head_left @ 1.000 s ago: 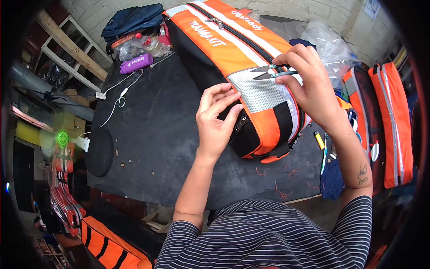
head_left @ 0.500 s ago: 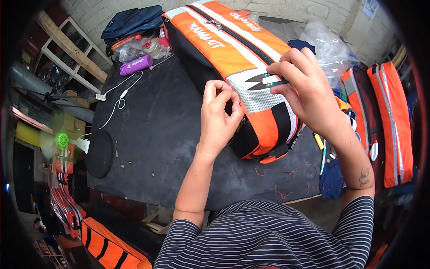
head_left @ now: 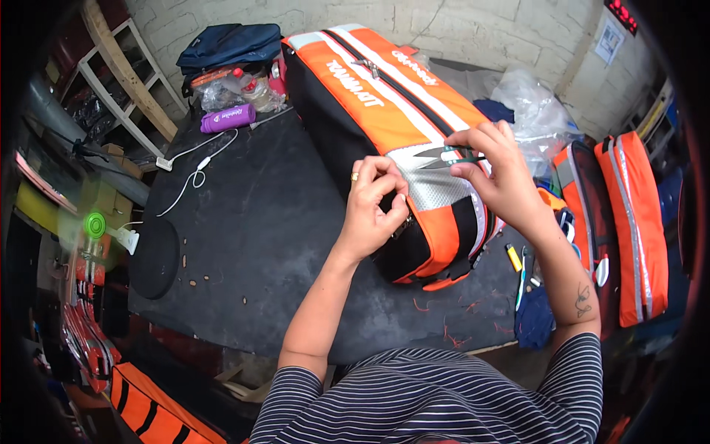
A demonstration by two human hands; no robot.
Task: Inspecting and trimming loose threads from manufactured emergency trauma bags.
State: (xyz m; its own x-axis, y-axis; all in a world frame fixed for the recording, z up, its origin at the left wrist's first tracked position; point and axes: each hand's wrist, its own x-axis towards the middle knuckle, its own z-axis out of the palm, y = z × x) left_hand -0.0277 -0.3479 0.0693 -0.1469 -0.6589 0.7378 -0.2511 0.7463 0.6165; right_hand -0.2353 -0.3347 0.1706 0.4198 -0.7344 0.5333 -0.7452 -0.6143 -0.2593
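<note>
A big orange and black bag (head_left: pixel 373 129) with white stripes and a dark zipper lies on the table. At its near end is a silver-grey mesh panel (head_left: pixel 442 191). My left hand (head_left: pixel 368 211) is closed in a pinch at the panel's left edge; anything between its fingertips is too small to make out. My right hand (head_left: pixel 499 177) holds thread snips (head_left: pixel 432 158) above the panel's upper part. Their pointed blades are spread apart and aim left toward my left fingers.
Loose orange threads (head_left: pixel 456 340) litter the black table (head_left: pixel 244 229) near its front edge. A yellow lighter (head_left: pixel 513 257) and dark blue cloth (head_left: pixel 534 318) lie right. Farther back are a purple cylinder (head_left: pixel 228 118), a white cable (head_left: pixel 194 177) and clear plastic (head_left: pixel 529 100). Orange bags (head_left: pixel 632 229) stand at right.
The view has shifted, so the bag and table appear lower. My left hand keeps its pinch at the panel's edge. The snips stay in my right hand, close to the panel.
</note>
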